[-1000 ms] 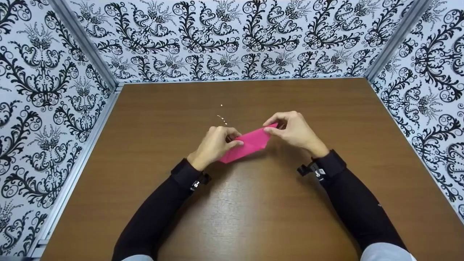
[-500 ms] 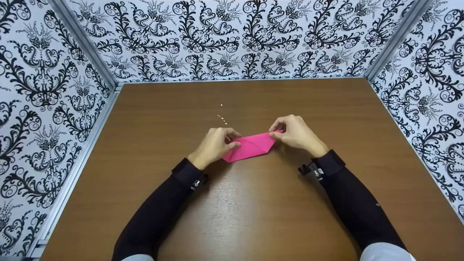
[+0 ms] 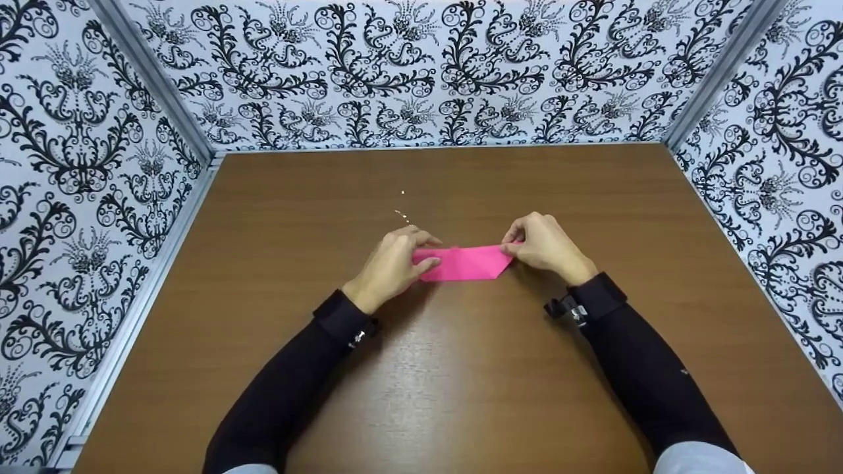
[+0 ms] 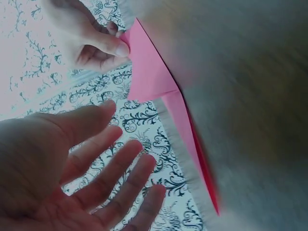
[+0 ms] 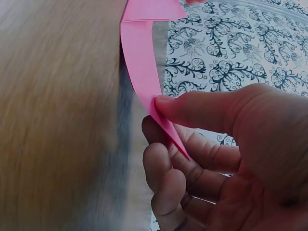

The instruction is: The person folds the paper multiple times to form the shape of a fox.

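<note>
A pink folded paper (image 3: pixel 469 264) spans the space between the two hands over the table, one flap standing out in the left wrist view. At its right end, my right hand (image 3: pixel 543 243) pinches a pointed tip between thumb and fingers; the right wrist view shows the thumb (image 5: pixel 192 108) pressing on the narrow strip. My left hand (image 3: pixel 392 266) is at the paper's left end, its thumb overlapping the paper in the head view. Seen from the left wrist, that hand's fingers (image 4: pixel 113 171) are spread and extended, with a gap between them and the paper.
Small white specks (image 3: pixel 403 216) lie in a short line on the brown table (image 3: pixel 316 197), just beyond the left hand. Walls with black scroll patterns (image 3: pixel 395 72) enclose the back and sides, with metal posts (image 3: pixel 155 79) at the corners.
The paper has turned from slanting up to the right to nearly level. My right hand has moved right and slightly nearer, still pinching its end. The left hand's fingers have loosened from the paper.
</note>
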A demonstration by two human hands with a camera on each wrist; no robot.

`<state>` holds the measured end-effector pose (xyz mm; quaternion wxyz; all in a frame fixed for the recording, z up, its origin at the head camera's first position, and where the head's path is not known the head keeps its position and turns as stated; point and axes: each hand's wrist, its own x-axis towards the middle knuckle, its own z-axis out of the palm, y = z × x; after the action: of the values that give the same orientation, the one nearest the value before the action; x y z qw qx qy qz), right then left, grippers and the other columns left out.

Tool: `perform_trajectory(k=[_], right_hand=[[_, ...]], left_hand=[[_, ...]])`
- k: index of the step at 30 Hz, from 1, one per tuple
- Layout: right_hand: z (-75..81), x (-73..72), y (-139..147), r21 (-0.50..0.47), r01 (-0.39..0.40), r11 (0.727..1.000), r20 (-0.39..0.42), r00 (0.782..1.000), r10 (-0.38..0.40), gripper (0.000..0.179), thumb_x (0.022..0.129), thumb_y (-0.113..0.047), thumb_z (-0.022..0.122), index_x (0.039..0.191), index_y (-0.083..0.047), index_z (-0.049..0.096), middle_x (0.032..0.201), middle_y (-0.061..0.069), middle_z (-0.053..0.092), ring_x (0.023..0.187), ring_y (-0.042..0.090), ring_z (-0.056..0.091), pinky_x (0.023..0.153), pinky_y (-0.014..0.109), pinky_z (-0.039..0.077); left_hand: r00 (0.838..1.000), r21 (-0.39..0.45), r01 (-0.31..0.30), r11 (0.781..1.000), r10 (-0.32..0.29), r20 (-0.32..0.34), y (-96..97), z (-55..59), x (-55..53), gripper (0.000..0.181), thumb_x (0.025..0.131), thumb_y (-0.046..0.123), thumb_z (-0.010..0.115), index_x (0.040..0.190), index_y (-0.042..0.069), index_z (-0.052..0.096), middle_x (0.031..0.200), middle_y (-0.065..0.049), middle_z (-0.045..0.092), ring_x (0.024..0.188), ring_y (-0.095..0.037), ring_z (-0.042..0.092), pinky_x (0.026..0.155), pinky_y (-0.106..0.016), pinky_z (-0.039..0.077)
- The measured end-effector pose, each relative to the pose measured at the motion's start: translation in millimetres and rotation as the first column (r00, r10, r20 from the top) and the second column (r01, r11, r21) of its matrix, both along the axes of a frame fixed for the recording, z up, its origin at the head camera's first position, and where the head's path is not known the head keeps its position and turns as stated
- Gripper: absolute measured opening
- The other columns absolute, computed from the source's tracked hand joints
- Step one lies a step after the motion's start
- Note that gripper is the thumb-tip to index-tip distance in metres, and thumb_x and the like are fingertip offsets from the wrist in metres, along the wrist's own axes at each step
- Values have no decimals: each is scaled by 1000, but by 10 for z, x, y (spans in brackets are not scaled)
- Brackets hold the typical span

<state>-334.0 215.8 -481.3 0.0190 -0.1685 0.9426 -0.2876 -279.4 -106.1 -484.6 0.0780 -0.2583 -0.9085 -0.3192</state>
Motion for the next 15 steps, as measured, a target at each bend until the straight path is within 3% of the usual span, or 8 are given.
perform_trajectory(k=[3, 7, 10, 15], right_hand=[[-28, -15, 9, 4, 2, 1000, -7, 1000, -2, 8, 101, -18, 90, 102, -10, 91, 93, 8, 87, 83, 21, 77, 76, 32, 57], [-45, -26, 20, 10, -1, 1000, -25, 1000, 1, 12, 100, -19, 91, 106, -8, 90, 95, 10, 87, 85, 25, 78, 77, 34, 57], [-53, -30, 32, 19, 0, 1000, -36, 999, 1, 14, 100, -19, 91, 108, -8, 90, 98, 11, 88, 88, 27, 80, 80, 36, 58], [-85, -36, 48, 38, 2, 999, -46, 999, 0, 18, 100, -20, 91, 112, -7, 90, 104, 12, 90, 97, 31, 84, 87, 43, 61]], left_hand=[[993, -68, 79, 995, -84, -80, 28, 6, 28, 30, 104, 19, 91, 131, 7, 87, 129, -15, 84, 124, -36, 80, 110, -51, 67], [966, -184, 174, 967, -204, -160, 58, -9, 53, 25, 105, 15, 90, 128, 6, 88, 133, -13, 84, 122, -34, 79, 108, -46, 68], [955, -251, 209, 945, -253, -157, 75, -33, 64, 25, 105, 13, 89, 128, 6, 88, 138, -14, 83, 121, -35, 78, 105, -45, 69], [952, -307, 248, 919, -290, -97, 96, -76, 70, 24, 106, 13, 87, 128, 5, 87, 145, -17, 81, 126, -41, 79, 107, -50, 69]])
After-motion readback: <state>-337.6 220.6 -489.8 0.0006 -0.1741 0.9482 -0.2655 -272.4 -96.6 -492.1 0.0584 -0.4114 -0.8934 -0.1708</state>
